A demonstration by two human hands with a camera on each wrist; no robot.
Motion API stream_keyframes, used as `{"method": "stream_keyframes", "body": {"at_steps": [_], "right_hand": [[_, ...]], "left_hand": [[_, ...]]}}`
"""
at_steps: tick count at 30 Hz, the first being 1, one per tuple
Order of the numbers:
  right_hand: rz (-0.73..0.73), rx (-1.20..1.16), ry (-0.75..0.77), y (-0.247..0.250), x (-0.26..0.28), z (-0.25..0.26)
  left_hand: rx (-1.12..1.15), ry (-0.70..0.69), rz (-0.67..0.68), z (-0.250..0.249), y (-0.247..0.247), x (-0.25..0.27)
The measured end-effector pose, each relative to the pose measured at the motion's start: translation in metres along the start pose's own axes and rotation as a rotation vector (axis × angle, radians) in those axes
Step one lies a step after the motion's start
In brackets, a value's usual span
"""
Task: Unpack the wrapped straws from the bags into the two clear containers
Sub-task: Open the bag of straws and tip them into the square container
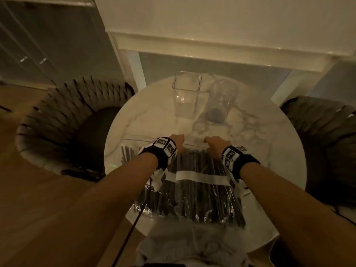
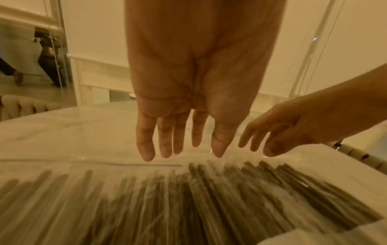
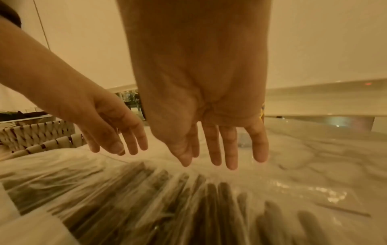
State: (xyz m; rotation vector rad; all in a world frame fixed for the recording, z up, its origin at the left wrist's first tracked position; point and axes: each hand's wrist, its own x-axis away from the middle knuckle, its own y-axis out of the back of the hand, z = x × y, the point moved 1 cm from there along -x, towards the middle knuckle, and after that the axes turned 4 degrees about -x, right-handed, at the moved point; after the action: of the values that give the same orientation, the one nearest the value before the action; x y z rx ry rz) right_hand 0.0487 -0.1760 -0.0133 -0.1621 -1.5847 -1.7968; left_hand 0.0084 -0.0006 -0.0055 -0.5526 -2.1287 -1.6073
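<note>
A clear plastic bag (image 1: 194,189) full of dark wrapped straws (image 2: 209,207) lies on the near half of the round marble table (image 1: 269,151). Both hands hover over the bag's far edge with fingers straight and holding nothing: my left hand (image 1: 178,141) (image 2: 178,145) (image 3: 117,137) and my right hand (image 1: 213,143) (image 3: 222,149) (image 2: 263,139). A second bag of straws (image 1: 128,153) peeks out at the left under the first. Two clear containers stand at the far side, a square one (image 1: 185,95) and a round one (image 1: 221,101) with a blue base.
Woven chairs stand on either side of the table, one at the left (image 1: 63,124) and one at the right (image 1: 323,132). A white window sill and wall (image 1: 221,47) run behind the containers. A cable (image 1: 134,218) hangs from my left wrist.
</note>
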Motion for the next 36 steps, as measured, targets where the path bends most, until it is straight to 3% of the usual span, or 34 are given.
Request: {"method": "stream_keyframes", "body": {"at_steps": [3,7,12,16,18,20,23,24,25,28,32,36], "right_hand": [[-0.007,0.002,-0.065,-0.009,-0.006,0.003],[-0.046,-0.019,-0.101,-0.016,-0.011,0.004],[-0.075,-0.240,0.066,0.022,0.003,0.004],[-0.158,-0.357,0.286,0.090,0.063,0.006],[-0.208,-0.340,0.400,0.120,0.098,0.015],[-0.294,-0.364,0.456,0.139,0.126,0.025],[-0.445,-0.437,0.465,0.153,0.154,0.042],[-0.488,-0.462,0.472,0.153,0.159,0.047],[-0.524,-0.483,0.477,0.153,0.163,0.053],[-0.596,-0.468,0.503,0.145,0.163,0.067],[-0.606,-0.469,0.510,0.130,0.158,0.080],[-0.588,-0.733,0.407,0.127,0.157,0.089]], "left_hand": [[-0.017,0.069,-0.036,0.012,-0.016,-0.013],[0.208,0.185,-0.069,0.008,-0.021,-0.022],[0.644,0.235,-0.211,0.007,-0.009,-0.012],[1.025,-0.017,-0.181,0.001,0.038,0.043],[1.034,-0.206,-0.213,-0.008,0.073,0.076],[0.841,-0.260,-0.410,-0.017,0.101,0.100],[0.588,-0.061,-0.913,-0.032,0.125,0.128],[0.619,-0.042,-0.991,-0.039,0.129,0.138],[0.697,-0.043,-0.976,-0.046,0.131,0.144],[0.939,-0.069,-0.739,-0.064,0.130,0.153],[0.871,-0.145,-0.770,-0.063,0.130,0.153],[1.053,-0.206,-0.664,-0.057,0.125,0.160]]}}
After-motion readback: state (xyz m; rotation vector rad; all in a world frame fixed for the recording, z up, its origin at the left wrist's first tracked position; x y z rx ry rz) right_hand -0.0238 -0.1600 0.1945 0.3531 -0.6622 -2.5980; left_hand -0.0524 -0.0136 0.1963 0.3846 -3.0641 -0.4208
